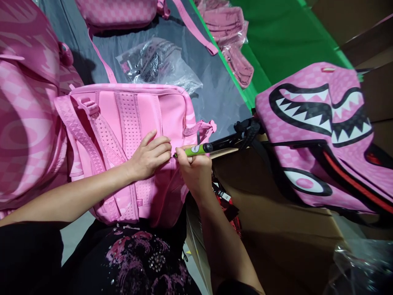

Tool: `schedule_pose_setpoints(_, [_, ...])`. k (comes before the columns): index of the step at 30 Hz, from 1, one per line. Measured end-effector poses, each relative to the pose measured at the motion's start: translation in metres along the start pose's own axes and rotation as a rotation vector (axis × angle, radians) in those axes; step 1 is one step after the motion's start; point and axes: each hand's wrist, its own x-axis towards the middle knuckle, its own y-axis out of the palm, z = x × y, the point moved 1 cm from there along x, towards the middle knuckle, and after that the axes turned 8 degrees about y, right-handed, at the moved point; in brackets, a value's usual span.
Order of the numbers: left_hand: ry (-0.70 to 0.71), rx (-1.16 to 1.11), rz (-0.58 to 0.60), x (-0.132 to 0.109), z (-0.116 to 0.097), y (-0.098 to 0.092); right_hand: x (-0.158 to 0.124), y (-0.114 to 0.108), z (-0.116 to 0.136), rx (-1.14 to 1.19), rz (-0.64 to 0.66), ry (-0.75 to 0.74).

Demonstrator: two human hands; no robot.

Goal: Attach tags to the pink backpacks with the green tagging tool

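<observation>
A pink backpack (172,106) lies on my lap and against the table edge, its padded back panel and straps facing up. My left hand (150,155) rests flat on that panel, fingers stretched out and holding nothing. Closed around a green marker pen (196,150) with a black end, my right hand (196,168) is just to the right of the left fingertips. The pen's dark tip points left and is at the panel's surface; whether it touches cannot be made out.
Another pink bag (27,123) stands at the left, and one (123,12) lies at the back. A clear plastic bag (159,61) is on the grey cloth (215,90). To the right are a shark-mouth backpack (307,164), wrapped pink pieces (227,28) and a cardboard box (260,196).
</observation>
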Motion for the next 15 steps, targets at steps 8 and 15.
schedule_pose_setpoints(8, [-0.008,0.023,0.022,0.0040,-0.0013,-0.0022,-0.0021,-0.0016,-0.0023,-0.009,0.016,0.032])
schedule_pose_setpoints(15, [0.017,0.039,0.059,0.0036,0.0010,-0.0055,-0.0015,0.0051,-0.0058,-0.064,0.032,0.063])
